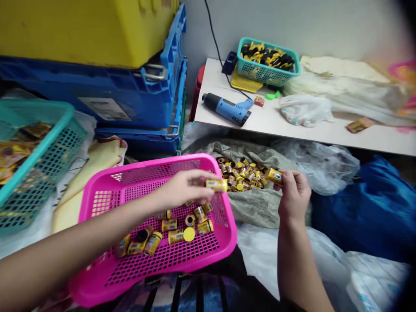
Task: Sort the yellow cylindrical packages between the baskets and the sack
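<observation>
My left hand [190, 188] is above the right side of a pink plastic basket [229, 225], its fingers closed around a small yellow labelled canister [216, 186]. Several similar canisters [169, 224] lie loose in the basket, some with yellow ends and some with dark ends showing. To the right, my right hand [294, 193] pinches another small yellow canister [273, 175] by one end. That one is held over an open woven sack [260, 203], where a heap of the same canisters [240, 175] lies.
A white table [221, 78] at the back bears a blue heat gun [227, 108] and a teal basket [269, 76] of black and yellow parts. Blue crates [130, 99] stack at the left behind another teal basket [42, 173]. Plastic bags [318, 164] lie right.
</observation>
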A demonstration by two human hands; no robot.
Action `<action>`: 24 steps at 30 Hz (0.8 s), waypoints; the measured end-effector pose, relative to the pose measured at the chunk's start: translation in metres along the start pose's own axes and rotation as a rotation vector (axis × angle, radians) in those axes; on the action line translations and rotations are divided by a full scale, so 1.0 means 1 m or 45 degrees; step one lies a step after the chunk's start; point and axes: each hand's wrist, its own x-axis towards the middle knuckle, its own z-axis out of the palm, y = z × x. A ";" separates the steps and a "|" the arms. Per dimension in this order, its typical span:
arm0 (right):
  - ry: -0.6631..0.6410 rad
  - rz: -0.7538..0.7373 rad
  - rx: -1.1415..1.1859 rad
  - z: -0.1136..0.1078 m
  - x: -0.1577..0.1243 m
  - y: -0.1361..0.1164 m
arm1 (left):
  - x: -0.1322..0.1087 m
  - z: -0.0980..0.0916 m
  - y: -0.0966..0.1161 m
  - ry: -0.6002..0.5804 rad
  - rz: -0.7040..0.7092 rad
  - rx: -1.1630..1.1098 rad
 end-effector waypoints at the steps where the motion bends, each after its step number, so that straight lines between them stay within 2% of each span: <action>1: 0.012 -0.019 -0.163 -0.006 0.008 0.007 | 0.019 0.008 0.011 0.033 0.072 0.046; 3: -0.019 -0.052 -0.484 -0.015 0.019 0.019 | 0.047 0.019 0.032 0.071 0.173 0.188; 5: -0.053 -0.087 -0.612 -0.017 0.021 0.023 | 0.057 0.017 0.046 0.118 0.244 0.384; 6: -0.056 -0.105 -0.582 -0.015 0.018 0.021 | 0.053 0.012 0.050 0.125 0.269 0.485; 8: -0.127 -0.132 -0.428 -0.003 0.007 0.008 | 0.029 -0.006 0.049 0.078 0.255 0.706; 10: -0.385 -0.222 -0.278 0.020 -0.010 -0.015 | -0.009 -0.024 0.036 -0.080 0.085 0.956; 13: -1.035 -0.572 -0.211 0.068 -0.042 -0.057 | -0.072 -0.039 -0.005 -0.320 -0.272 1.261; 15: -1.508 -0.845 -0.322 0.104 -0.068 -0.078 | -0.103 -0.042 -0.041 -0.252 -0.310 1.282; 17: -1.886 -1.006 -0.606 0.136 -0.094 -0.089 | -0.121 -0.043 -0.073 -0.142 -0.287 1.213; 18: -2.001 -1.037 -0.769 0.149 -0.107 -0.091 | -0.125 -0.044 -0.085 -0.090 -0.273 1.164; 20: -2.107 -1.038 -1.007 0.166 -0.125 -0.088 | -0.129 -0.049 -0.099 -0.022 -0.254 1.094; 22: -2.119 -1.004 -1.077 0.173 -0.133 -0.083 | -0.131 -0.056 -0.100 0.042 -0.241 0.986; 24: -2.112 -0.953 -1.058 0.172 -0.129 -0.078 | -0.134 -0.064 -0.093 0.162 -0.206 0.715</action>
